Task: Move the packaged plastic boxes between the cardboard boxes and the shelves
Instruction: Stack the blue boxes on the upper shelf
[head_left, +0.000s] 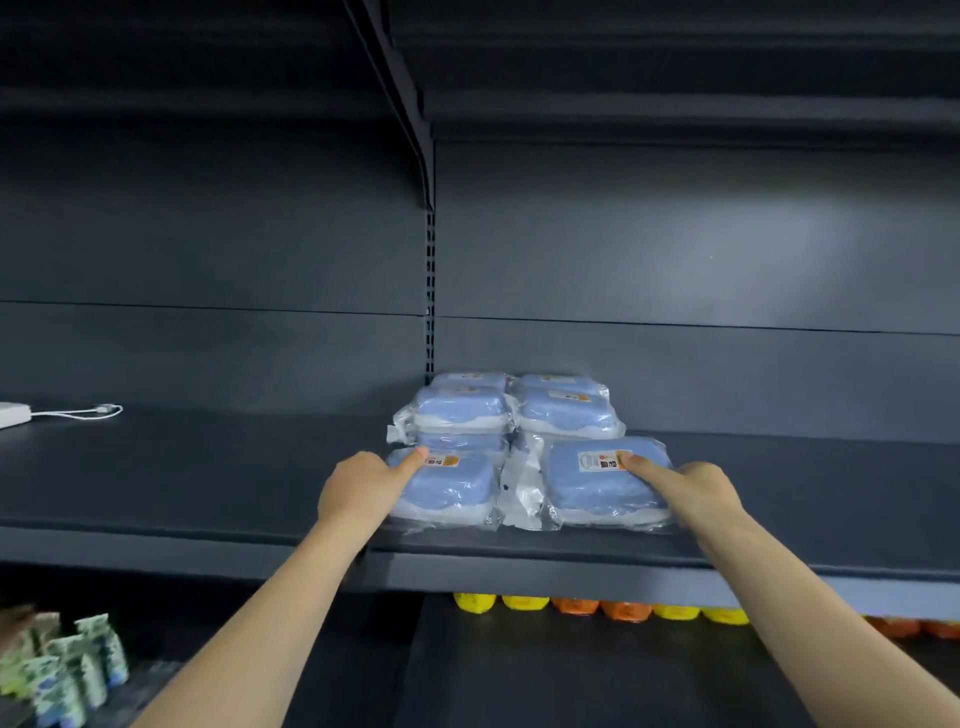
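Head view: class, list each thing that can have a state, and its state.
Left hand: grips front-left wrapped blue plastic box, thumb on top.
Right hand: grips front-right wrapped blue plastic box, thumb on label.
Both front boxes: flat on dark metal shelf.
Rear wrapped blue boxes: stacked behind them.

A dark shelf (208, 483) before us.
We see wrapped blue boxes (569, 413) stacked near its middle, a white device (13, 414) far left.

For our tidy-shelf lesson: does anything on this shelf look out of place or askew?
A white device with a loose cable lies at the shelf's far left, unlike the wrapped blue boxes. The front right box, in the right hand, seems slightly turned beside the front left box, in the left hand.
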